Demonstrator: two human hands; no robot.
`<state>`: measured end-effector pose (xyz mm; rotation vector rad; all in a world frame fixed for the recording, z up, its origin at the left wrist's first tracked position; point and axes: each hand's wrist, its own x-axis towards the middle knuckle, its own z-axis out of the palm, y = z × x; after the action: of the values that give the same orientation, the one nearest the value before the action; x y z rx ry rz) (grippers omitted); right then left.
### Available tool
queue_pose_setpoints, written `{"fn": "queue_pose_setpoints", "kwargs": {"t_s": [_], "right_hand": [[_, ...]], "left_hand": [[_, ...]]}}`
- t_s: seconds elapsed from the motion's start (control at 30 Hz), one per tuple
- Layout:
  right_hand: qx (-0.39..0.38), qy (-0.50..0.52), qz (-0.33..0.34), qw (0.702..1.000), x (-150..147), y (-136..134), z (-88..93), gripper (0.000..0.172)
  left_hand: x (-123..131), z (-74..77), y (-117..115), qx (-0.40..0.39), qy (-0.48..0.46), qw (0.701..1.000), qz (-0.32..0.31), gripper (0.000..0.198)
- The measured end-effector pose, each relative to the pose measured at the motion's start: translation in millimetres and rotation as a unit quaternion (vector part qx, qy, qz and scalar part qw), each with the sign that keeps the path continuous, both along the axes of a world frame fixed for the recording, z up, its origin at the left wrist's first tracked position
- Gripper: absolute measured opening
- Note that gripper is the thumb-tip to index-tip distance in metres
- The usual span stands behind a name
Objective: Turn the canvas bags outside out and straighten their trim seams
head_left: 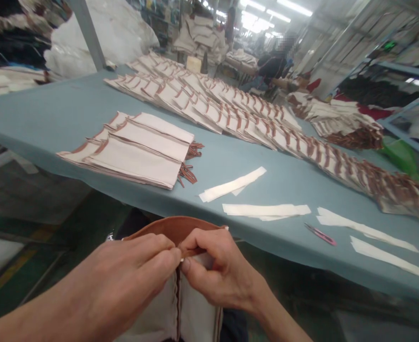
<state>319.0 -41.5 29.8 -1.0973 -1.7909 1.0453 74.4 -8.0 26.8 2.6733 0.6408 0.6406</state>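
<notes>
A cream fabric piece (195,304) with a brown band (181,225) along its curved upper edge and a dark seam down its middle lies in front of me, below the table edge. My left hand (138,270) is closed on it at the top of the seam. My right hand (219,266) pinches the same spot from the other side, thumb and forefinger together. The fingertips of both hands nearly meet. Whatever small part they pinch is mostly hidden; a bit of white shows between them.
On the blue-green table (70,99) lie stacked cream pieces (141,152) with brown strings, long overlapping rows of similar pieces (230,114), white strips (266,210) and pink thread snips (320,233). A person (271,66) sits further back. A metal post (88,35) rises at the left.
</notes>
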Motion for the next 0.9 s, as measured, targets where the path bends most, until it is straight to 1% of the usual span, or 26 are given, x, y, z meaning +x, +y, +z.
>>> {"fn": "queue_pose_setpoints", "kwargs": {"t_s": [0.07,0.13,0.23,0.33,0.4,0.47,0.57,0.67,0.73,0.8,0.83,0.9], "right_hand": [[-0.02,0.012,0.01,1.0,-0.9,-1.1,-3.9,0.009],[-0.041,0.029,0.017,0.999,-1.4,-1.4,-5.8,0.008],[-0.115,0.068,0.032,0.99,-1.7,-0.5,-4.9,0.009],[-0.211,0.113,0.046,0.97,-1.6,0.1,-2.9,0.023],[-0.26,0.147,0.052,0.953,-1.3,-0.2,-2.6,0.037],[-0.305,0.175,0.06,0.934,-0.7,-1.0,-3.4,0.047],[-0.345,0.185,0.063,0.918,-0.2,-2.3,-5.8,0.048],[-0.34,0.167,0.05,0.924,-1.2,-3.9,-7.8,0.034],[-0.316,0.135,0.034,0.938,-2.0,-5.7,-7.0,0.021],[-0.277,0.094,0.019,0.956,-2.1,-7.9,-3.8,0.011],[-0.252,0.076,0.017,0.965,-2.0,-9.1,-1.6,0.009],[-0.183,0.045,0.013,0.982,-1.9,-11.5,2.9,0.007]], "left_hand": [[-4.2,-4.1,1.2,0.046,0.015,0.998,-0.043,0.044],[-7.6,-4.7,1.1,0.058,0.026,0.996,-0.064,0.046],[-10.6,-1.6,-3.0,0.054,0.037,0.996,-0.058,0.046],[-11.1,1.8,-9.3,0.082,0.048,0.995,-0.038,0.047],[-10.5,3.1,-12.7,0.106,0.05,0.993,-0.035,0.047],[-9.5,4.1,-14.7,0.125,0.058,0.99,-0.034,0.043],[-7.7,5.9,-13.8,0.16,0.091,0.982,-0.03,0.039],[-5.4,6.7,-8.8,0.183,0.107,0.976,-0.055,0.04],[-3.7,6.0,-6.0,0.164,0.077,0.981,-0.071,0.044],[-3.0,5.8,-6.1,0.097,0.023,0.994,-0.053,0.043],[-3.6,6.3,-7.3,0.049,0.001,0.998,-0.027,0.04],[-7.0,8.8,-11.0,-0.05,-0.008,0.998,0.038,0.031]]}}
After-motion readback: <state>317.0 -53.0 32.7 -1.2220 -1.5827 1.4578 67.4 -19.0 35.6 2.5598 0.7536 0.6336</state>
